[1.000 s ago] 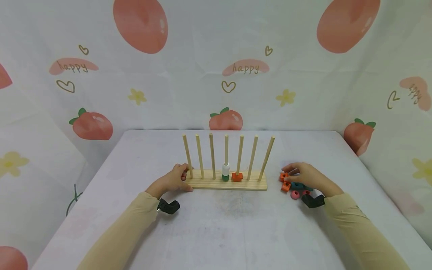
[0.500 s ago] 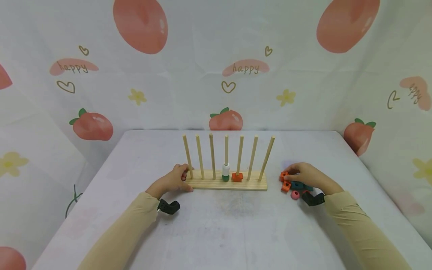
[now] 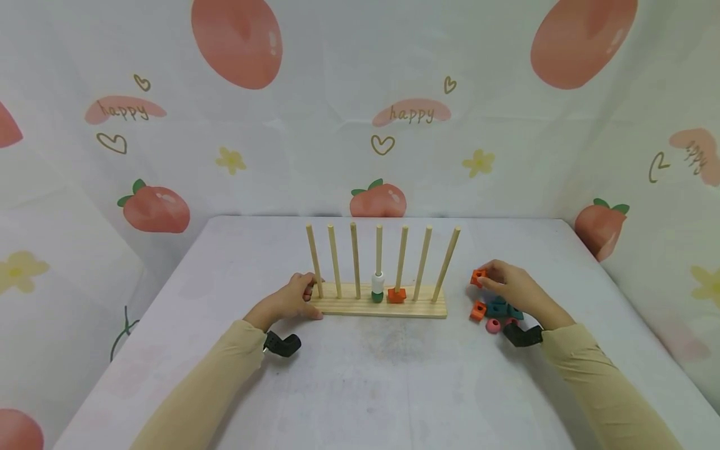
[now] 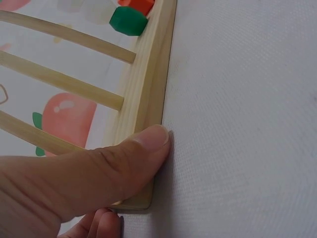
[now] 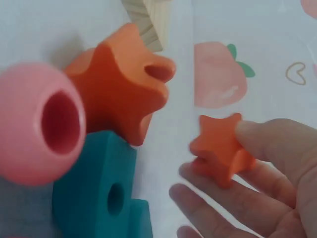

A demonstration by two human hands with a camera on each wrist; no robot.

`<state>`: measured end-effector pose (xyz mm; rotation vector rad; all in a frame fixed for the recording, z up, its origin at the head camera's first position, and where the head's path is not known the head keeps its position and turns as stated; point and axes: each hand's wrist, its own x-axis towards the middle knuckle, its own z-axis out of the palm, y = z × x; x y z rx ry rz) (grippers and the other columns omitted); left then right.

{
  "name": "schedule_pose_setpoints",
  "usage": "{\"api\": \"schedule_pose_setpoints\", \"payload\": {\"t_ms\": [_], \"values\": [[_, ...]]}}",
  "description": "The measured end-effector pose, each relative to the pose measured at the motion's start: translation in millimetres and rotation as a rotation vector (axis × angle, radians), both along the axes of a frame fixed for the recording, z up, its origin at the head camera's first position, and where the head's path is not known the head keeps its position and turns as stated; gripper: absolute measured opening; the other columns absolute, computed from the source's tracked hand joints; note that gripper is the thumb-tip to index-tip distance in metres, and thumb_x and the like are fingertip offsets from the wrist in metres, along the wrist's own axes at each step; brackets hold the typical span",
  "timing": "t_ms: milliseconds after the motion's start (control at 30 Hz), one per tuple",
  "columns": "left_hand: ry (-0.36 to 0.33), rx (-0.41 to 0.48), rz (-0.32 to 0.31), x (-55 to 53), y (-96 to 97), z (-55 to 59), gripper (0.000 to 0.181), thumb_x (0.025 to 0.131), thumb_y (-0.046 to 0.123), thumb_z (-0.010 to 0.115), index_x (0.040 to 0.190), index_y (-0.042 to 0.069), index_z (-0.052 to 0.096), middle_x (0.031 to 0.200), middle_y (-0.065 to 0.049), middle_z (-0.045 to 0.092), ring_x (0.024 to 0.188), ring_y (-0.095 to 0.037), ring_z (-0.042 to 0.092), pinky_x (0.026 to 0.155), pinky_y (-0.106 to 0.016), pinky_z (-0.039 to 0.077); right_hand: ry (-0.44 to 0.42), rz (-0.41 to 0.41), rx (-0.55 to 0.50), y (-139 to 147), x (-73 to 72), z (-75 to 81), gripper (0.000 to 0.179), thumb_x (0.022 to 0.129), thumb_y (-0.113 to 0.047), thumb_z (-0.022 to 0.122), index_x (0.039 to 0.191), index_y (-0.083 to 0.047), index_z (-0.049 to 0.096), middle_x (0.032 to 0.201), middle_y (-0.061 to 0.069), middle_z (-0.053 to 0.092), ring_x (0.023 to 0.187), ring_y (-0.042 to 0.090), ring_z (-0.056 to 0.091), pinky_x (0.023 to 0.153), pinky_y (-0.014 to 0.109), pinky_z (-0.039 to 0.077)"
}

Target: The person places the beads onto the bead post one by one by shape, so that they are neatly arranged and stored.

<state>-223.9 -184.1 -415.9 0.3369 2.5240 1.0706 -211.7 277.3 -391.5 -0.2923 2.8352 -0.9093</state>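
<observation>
Your right hand [image 3: 516, 292] pinches an orange, star-shaped bead [image 3: 477, 278] right of frame centre; a twist could drop it. Your left hand [image 3: 285, 301] grips the pale wooden peg rack [image 3: 349, 307]; slackening could let it shift.

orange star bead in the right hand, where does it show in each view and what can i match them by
Head: orange star bead right of centre, below mid-height, in the right hand.
Left wrist: not in it; the orange piece at the top edge is another.
Right wrist: right of centre, slightly below the middle.
Shared landmark: wooden base, also in both wrist views.
</observation>
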Motion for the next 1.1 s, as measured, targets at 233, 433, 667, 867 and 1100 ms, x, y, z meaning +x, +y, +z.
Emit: {"api": "schedule_pose_setpoints", "payload": {"t_ms": [233, 433, 667, 867, 1100], "values": [[0.006, -0.004, -0.002, -1.0, -0.1, -1.1, 0.061, 0.068, 0.007, 0.086, 0.115, 0.002, 0.047, 0.105, -0.012, 0.034, 0.095, -0.024, 0.036, 0.079, -0.032, 0.034, 0.076, -0.023, -0.062, -3.0, 6.9, 7.9, 0.033, 0.097, -0.027, 0.059, 0.118, -0.002, 0.055, 0.105, 0.013, 0.069, 0.104, 0.033, 0.064, 0.088, 0.051, 0.049], [0.000, -0.009, 0.003, -0.5, 0.3, -0.9, 0.062, 0.068, 0.007, 0.086, 0.117, 0.002, 0.048, 0.106, -0.012, 0.035, 0.097, -0.024, 0.037, 0.081, -0.032, 0.034, 0.116, -0.014, -0.095, -9.1, 14.0, 16.8, 0.032, 0.095, -0.024, 0.062, 0.117, -0.002, 0.057, 0.106, 0.014, 0.068, 0.101, 0.032, 0.065, 0.084, 0.045, 0.051], [-0.016, -0.012, 0.014, -0.9, 0.9, -0.8, 0.064, 0.068, 0.006, 0.086, 0.120, 0.002, 0.047, 0.109, -0.014, 0.036, 0.099, -0.024, 0.038, 0.084, -0.033, 0.035, 0.244, 0.011, -0.083, -18.2, 22.7, 29.1, 0.027, 0.089, -0.012, 0.070, 0.110, 0.002, 0.061, 0.103, 0.015, 0.060, 0.100, 0.034, 0.060, 0.090, 0.051, 0.049], [-0.017, -0.016, 0.018, -1.7, 0.3, -3.1, 0.065, 0.068, 0.007, 0.086, 0.120, 0.002, 0.047, 0.109, -0.013, 0.036, 0.099, -0.024, 0.038, 0.084, -0.033, 0.035, 0.277, -0.017, -0.116, -24.6, 29.4, 40.1, 0.025, 0.089, -0.011, 0.070, 0.108, 0.000, 0.060, 0.111, 0.019, 0.062, 0.108, 0.042, 0.062, 0.091, 0.050, 0.047], [-0.017, -0.019, 0.013, -0.7, 0.9, -0.2, 0.064, 0.069, 0.007, 0.086, 0.119, 0.002, 0.047, 0.109, -0.013, 0.036, 0.098, -0.024, 0.038, 0.083, -0.033, 0.035, 0.449, -0.005, -0.165, -32.2, 34.5, 45.9, 0.024, 0.084, -0.004, 0.073, 0.106, -0.001, 0.064, 0.103, 0.013, 0.067, 0.097, 0.015, 0.066, 0.084, 0.018, 0.050]]}}
